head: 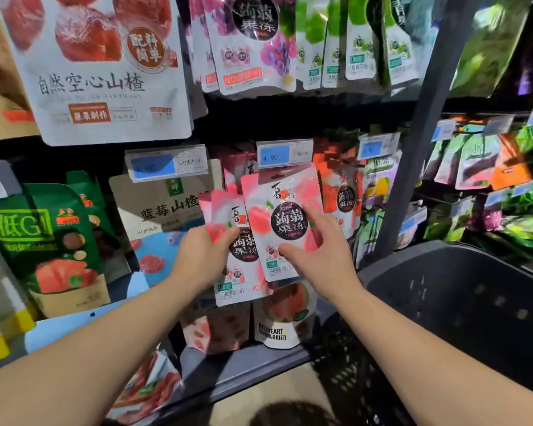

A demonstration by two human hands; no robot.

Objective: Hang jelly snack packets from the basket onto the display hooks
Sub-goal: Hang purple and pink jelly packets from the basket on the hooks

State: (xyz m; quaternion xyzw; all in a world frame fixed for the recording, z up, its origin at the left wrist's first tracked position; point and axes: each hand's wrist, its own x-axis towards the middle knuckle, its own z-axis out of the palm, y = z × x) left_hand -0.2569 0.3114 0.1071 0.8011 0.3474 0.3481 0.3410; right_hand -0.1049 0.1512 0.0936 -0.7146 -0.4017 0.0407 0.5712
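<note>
- Left grip (203,256) closed round a small fan of spare jelly packets (243,265), thumb across their faces, held low and just left of the target row.
- Right grip (317,250) pinching the front packet (285,216) at its lower right, thumb on the printed face, top edge raised to just under the blue price tag (285,153).
- Display hook hidden behind that tag; cannot tell whether the packet is threaded on it yet.
- Best done by keeping the packet upright and square to the hook, feeling for the hang slot (279,175) in the top header, then sliding straight back before letting go.
- Worth keeping the spare fan clear to the left, so as not to snag the row.
- Glossy pink-and-white pouch, peach pictures, black roundel with white characters, small print low down; probably thin, slippery and floppy, so likely to twist if pinched at one corner only.
- Dark basket (443,287) low at the right, near the right forearm, contents not visible.
</note>
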